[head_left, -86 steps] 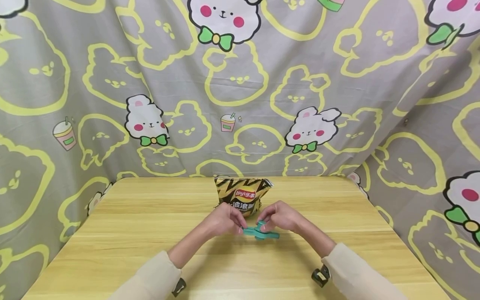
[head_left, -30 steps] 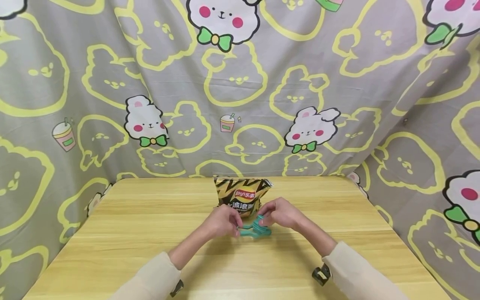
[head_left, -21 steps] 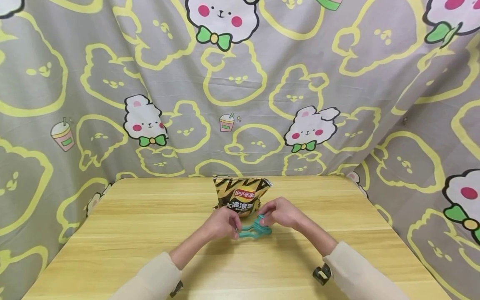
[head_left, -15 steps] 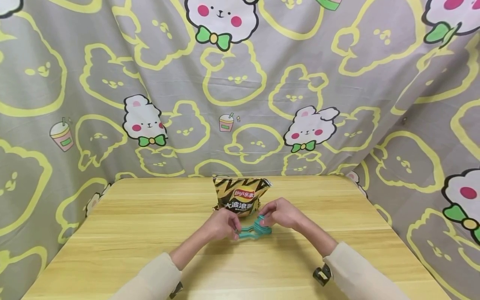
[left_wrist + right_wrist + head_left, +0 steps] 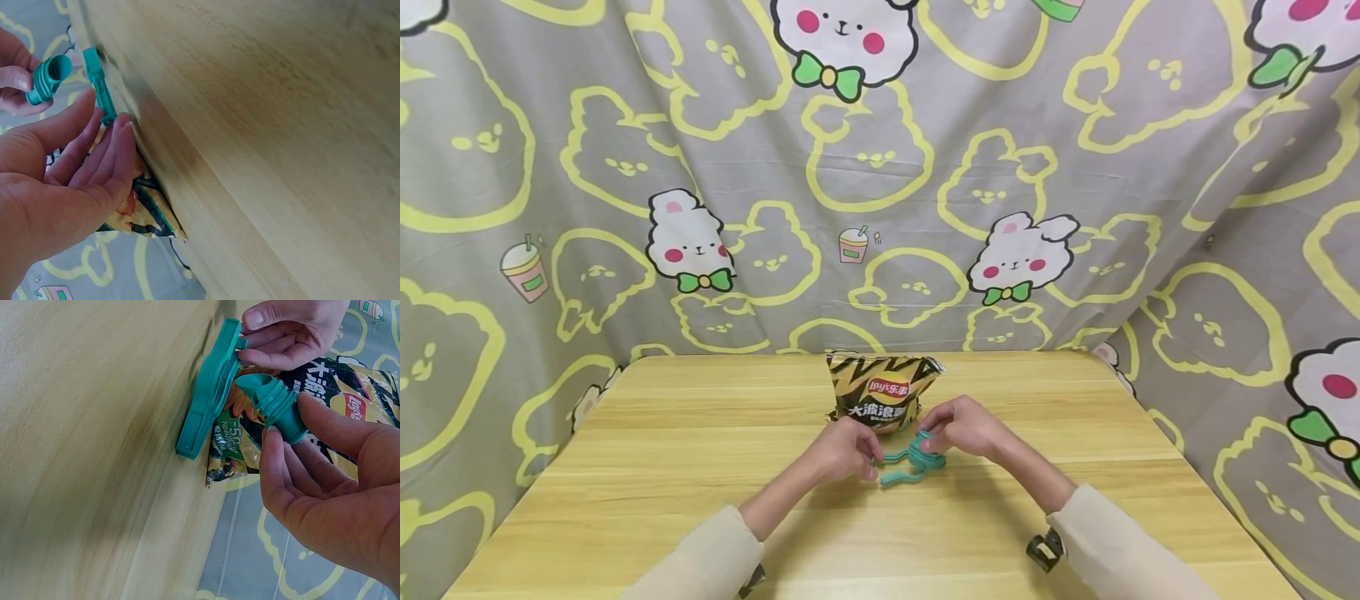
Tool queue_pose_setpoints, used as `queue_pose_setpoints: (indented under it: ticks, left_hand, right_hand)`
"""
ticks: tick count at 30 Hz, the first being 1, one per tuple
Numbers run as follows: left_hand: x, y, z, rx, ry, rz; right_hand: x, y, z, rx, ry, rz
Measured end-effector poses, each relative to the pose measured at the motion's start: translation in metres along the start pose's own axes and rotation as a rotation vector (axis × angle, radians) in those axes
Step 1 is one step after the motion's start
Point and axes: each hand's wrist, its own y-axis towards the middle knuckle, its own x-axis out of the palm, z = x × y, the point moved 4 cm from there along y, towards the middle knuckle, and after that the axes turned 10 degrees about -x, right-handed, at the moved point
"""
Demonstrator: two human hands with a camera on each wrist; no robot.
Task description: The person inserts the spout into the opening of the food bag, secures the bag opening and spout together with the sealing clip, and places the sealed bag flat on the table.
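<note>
A teal bag clip with a ribbed pour spout (image 5: 278, 406) hangs between my hands, low over the wooden table. My right hand (image 5: 962, 427) pinches the spout between thumb and fingers, its round mouth facing toward the table. The clip's long arm (image 5: 209, 394) stands out from the spout, spread apart from the other arm. My left hand (image 5: 844, 450) is at the arms' far end, with fingers nearly straight and thumb apart, fingertips right at the clip. Just behind both hands a black and gold chip bag (image 5: 880, 392) stands upright, its bottom partly hidden by my left hand.
The light wooden table (image 5: 700, 500) reaches back to a grey curtain (image 5: 917, 183) with yellow outlines and bunny prints, which also hangs along both sides. Dark bands sit at both cuffs.
The clip has turned in my hands, and its two arms now stand further apart at the left end. My left thumb and fingers have loosened from the nearer arm. The chip bag stays put.
</note>
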Motion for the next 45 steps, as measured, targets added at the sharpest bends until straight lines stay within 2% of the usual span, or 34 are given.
queue_pose_setpoints:
  ticks: [12, 21, 28, 33, 39, 42, 45]
  left_hand:
    - [-0.003, -0.001, 0.0, 0.016, 0.009, 0.002]
    - [-0.012, -0.005, 0.011, 0.053, 0.034, 0.024]
    - [-0.025, -0.011, 0.032, 0.088, 0.118, 0.068]
    - [-0.035, -0.014, 0.052, 0.142, 0.116, 0.073]
    - [-0.048, -0.019, 0.078, 0.142, 0.113, 0.073]
    - [-0.054, -0.022, 0.092, 0.171, 0.122, 0.106]
    - [-0.062, -0.026, 0.106, 0.21, 0.125, 0.175]
  right_hand:
    - [-0.002, 0.001, 0.002, 0.009, -0.015, 0.0]
    - [-0.002, 0.001, 0.002, 0.01, -0.007, 0.0]
    - [-0.004, 0.002, 0.002, -0.006, -0.011, 0.004]
    - [-0.005, 0.002, 0.001, -0.009, -0.008, 0.001]
    - [-0.005, 0.002, 0.001, -0.01, -0.002, 0.0]
    - [-0.005, 0.002, 0.0, -0.006, 0.005, 0.001]
    - [-0.005, 0.002, 0.0, 0.0, 0.004, 0.001]
